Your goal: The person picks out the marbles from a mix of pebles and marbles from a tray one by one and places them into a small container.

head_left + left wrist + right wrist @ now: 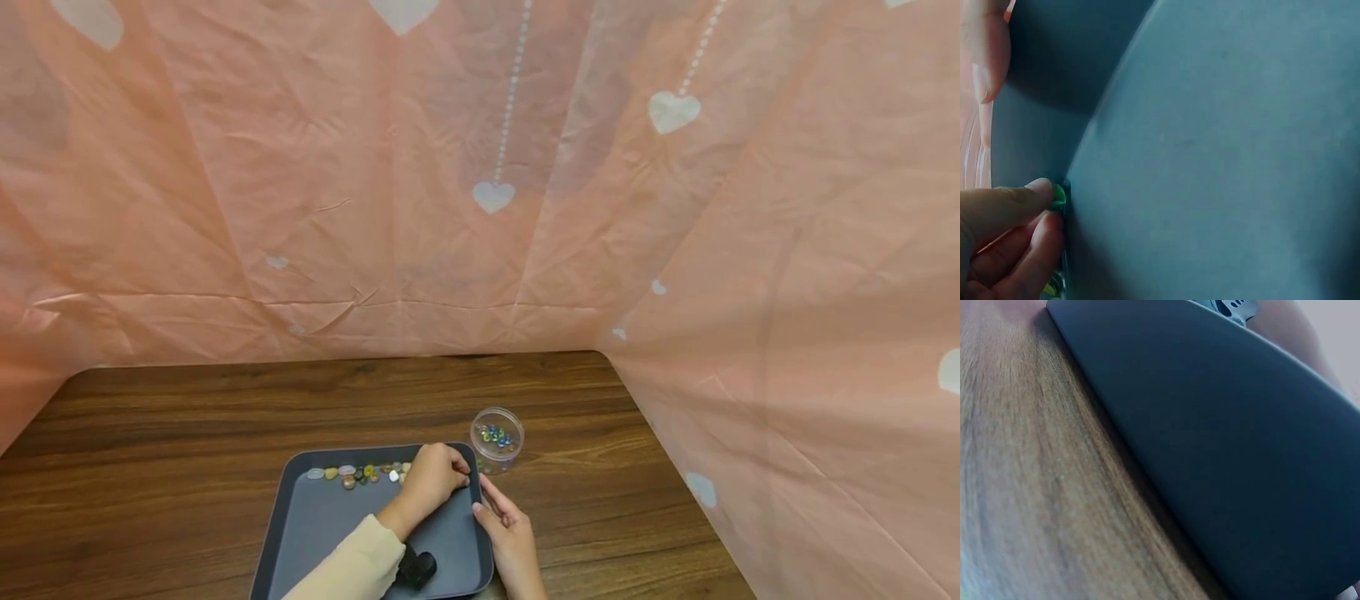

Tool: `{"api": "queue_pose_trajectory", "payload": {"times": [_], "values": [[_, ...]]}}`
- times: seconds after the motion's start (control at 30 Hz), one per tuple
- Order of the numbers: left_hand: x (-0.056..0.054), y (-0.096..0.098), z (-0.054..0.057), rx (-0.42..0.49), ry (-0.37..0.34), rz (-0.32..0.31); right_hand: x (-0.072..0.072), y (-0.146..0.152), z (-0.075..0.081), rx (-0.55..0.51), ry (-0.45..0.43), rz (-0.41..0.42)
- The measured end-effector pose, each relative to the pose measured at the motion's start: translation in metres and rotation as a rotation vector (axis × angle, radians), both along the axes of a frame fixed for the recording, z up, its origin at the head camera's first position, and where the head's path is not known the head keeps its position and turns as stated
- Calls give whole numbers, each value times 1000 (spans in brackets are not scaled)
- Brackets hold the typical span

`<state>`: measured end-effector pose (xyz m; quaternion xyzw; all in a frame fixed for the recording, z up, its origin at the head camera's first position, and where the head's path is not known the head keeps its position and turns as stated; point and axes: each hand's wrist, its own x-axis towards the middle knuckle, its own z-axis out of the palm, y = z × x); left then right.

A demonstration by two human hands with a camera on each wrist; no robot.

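Observation:
My left hand [429,482] reaches over the grey tray [318,533] into its far right corner. In the left wrist view its thumb and fingertips pinch a small green glass stone [1059,197] against the inner wall. A yellow-green stone [1054,285] shows just below those fingers. My right hand [513,537] rests at the tray's right side, thumb touching the rim and fingers stretched along the outside. Several coloured stones [348,482] line the tray's far edge; my left hand hides part of that row.
A clear round container [498,437] with several blue and green glass beads stands beyond the tray's right corner. The tray sits on a wooden table [187,425]. Pink curtain [337,208] with hearts hangs behind and at the sides.

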<state>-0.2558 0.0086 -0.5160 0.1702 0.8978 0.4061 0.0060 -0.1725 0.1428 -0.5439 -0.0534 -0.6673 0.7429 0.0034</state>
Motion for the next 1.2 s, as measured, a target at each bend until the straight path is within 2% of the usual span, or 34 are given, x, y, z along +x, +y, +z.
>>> {"api": "queue_pose_trajectory", "payload": {"times": [0.1,0.17,0.2,0.3,0.4,0.47,0.57,0.77,0.9,1.1,1.2], "values": [[0,-3,0,45,-32,-9,0,0,0,-1,6,7],[-1,-7,-1,112,-81,-14,0,0,0,-9,6,12],[-1,-9,0,162,-120,-17,0,0,0,-15,5,13],[-2,-16,0,402,-315,-24,0,0,0,-26,1,17],[-3,-22,2,635,-508,-2,0,0,-1,-28,5,16],[-4,-25,3,732,-575,3,0,1,-2,-24,9,14],[-7,-29,6,817,-621,-3,0,1,-2,-19,12,9],[-10,-29,12,887,-642,-22,-1,0,-3,-33,8,2],[-13,-23,18,871,-624,8,0,-1,-4,-44,12,7],[-20,-6,33,721,-535,46,-1,0,-4,-35,16,8],[-25,3,42,590,-395,36,-1,0,-4,-38,16,7]]}}
